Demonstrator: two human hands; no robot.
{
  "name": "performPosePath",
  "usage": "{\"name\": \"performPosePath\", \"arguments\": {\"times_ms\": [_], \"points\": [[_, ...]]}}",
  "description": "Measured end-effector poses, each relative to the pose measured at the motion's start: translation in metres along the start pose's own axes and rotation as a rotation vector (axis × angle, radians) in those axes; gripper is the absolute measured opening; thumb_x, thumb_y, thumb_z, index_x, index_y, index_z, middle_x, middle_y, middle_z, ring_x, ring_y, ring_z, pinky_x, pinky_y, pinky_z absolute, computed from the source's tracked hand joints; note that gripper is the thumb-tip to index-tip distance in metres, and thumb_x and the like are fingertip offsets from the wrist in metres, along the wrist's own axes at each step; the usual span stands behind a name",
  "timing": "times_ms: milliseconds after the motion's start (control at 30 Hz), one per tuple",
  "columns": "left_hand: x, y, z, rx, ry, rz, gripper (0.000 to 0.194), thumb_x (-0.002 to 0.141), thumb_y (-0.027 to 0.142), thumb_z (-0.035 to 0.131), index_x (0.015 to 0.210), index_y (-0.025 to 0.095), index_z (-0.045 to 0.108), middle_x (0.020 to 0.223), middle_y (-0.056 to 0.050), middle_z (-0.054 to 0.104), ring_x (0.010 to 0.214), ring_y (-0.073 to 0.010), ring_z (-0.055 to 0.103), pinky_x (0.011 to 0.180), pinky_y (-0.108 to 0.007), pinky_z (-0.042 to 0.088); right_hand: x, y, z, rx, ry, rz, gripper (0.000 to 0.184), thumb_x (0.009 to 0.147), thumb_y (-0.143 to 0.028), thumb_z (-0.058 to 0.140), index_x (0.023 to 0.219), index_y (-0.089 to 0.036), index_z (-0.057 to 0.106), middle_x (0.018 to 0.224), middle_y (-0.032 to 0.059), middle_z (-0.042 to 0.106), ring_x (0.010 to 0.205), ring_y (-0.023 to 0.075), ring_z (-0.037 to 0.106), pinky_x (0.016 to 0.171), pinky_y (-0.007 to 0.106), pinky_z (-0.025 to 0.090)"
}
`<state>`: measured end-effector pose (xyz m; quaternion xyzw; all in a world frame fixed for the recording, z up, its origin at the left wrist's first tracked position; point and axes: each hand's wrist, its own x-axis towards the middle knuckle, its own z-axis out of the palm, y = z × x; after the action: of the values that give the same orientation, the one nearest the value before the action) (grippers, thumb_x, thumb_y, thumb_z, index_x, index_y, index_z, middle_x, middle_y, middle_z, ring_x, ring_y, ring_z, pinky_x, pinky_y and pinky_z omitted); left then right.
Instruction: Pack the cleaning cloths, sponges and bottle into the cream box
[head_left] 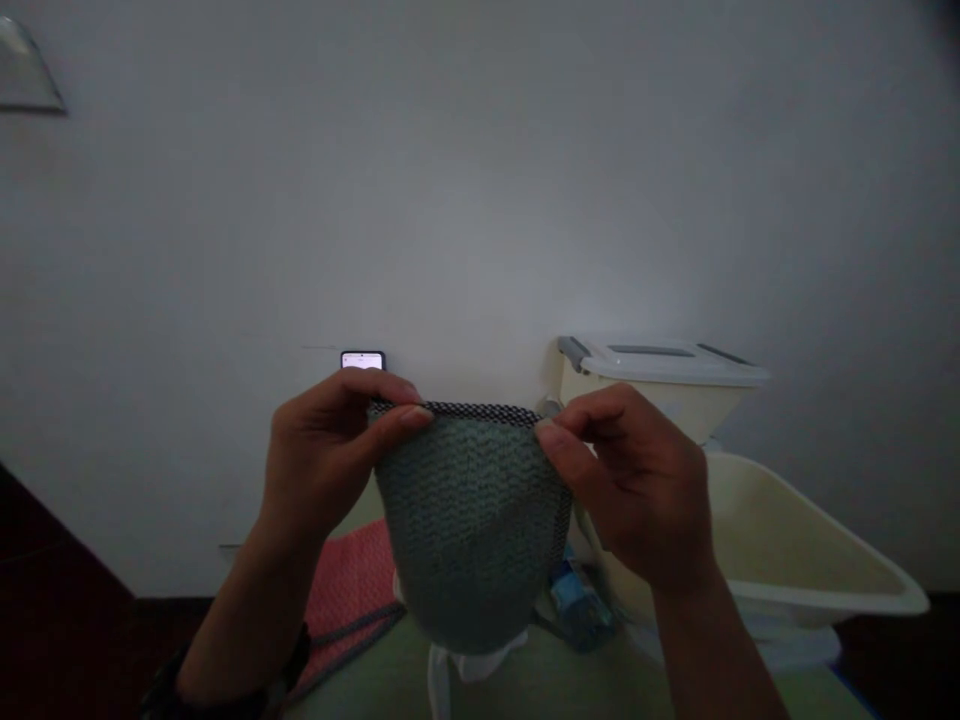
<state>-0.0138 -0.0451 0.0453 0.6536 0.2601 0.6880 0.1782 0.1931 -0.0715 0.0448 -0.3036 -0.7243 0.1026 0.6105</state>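
Observation:
A green woven cloth (472,520) with a dark patterned edging hangs in front of me, held up by its top edge. My left hand (337,440) pinches the top left corner between thumb and fingers. At the top right corner, my right hand (630,470) pinches the same edging. Between the two hands the edge is stretched nearly straight. Behind and below the left wrist lies a pink woven cloth (352,575) with grey edging. Some white material (487,662) shows under the green cloth's lower end.
A phone (362,360) with a lit screen stands against the wall behind my left hand. To the right are a cream storage box (652,395) with a white lid and an open cream basin (795,530). A clear bottle with a blue label (577,605) lies on the green tabletop (600,685).

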Motion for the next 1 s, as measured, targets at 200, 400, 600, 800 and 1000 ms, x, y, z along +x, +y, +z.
{"name": "performPosePath", "arguments": {"times_ms": [200,400,600,800,1000], "points": [[-0.001,0.002,0.0,0.087,0.043,-0.184,0.01,0.063,0.016,0.074,0.069,0.023,0.071,0.06,0.004,0.067,0.053,-0.0093,0.057,0.048,-0.019,0.046,0.001,0.009,0.002,0.051,0.057,0.048,0.013,0.076,-0.022,0.065,0.07,-0.021,0.054,0.072,-0.002,0.06,0.069,0.0119,0.057,0.064,0.028,0.047],[0.0,-0.004,0.001,0.181,0.019,-0.192,0.011,0.065,0.013,0.072,0.07,0.024,0.072,0.065,0.002,0.072,0.059,-0.0119,0.064,0.054,-0.021,0.053,0.001,0.015,-0.001,0.039,0.067,0.084,0.017,0.074,-0.022,0.068,0.066,-0.021,0.053,0.065,-0.0027,0.058,0.065,0.012,0.056,0.063,0.028,0.047],[-0.001,-0.007,0.003,0.15,0.006,-0.238,0.014,0.065,0.011,0.071,0.071,0.023,0.07,0.066,0.004,0.072,0.06,-0.0107,0.065,0.056,-0.019,0.054,0.002,0.019,0.001,0.096,0.059,0.17,0.016,0.074,-0.022,0.068,0.079,-0.022,0.053,0.069,-0.0045,0.058,0.065,0.0104,0.057,0.059,0.023,0.047],[-0.003,0.002,0.013,0.159,-0.021,-0.269,0.011,0.073,0.013,0.066,0.078,0.022,0.066,0.073,0.002,0.073,0.07,-0.0133,0.068,0.063,-0.022,0.056,0.004,0.022,-0.006,0.071,-0.18,0.253,0.044,0.078,-0.029,0.066,0.119,-0.025,0.05,0.079,-0.0023,0.06,0.073,0.0118,0.06,0.066,0.025,0.048],[-0.01,0.007,0.023,0.151,-0.061,-0.29,0.013,0.07,0.014,0.068,0.075,0.025,0.067,0.072,0.004,0.071,0.067,-0.0128,0.066,0.064,-0.022,0.056,0.007,0.011,-0.011,-0.07,-0.336,0.195,0.023,0.078,-0.032,0.066,0.099,-0.025,0.063,0.077,-0.0027,0.06,0.071,0.0111,0.057,0.066,0.024,0.045]]}}
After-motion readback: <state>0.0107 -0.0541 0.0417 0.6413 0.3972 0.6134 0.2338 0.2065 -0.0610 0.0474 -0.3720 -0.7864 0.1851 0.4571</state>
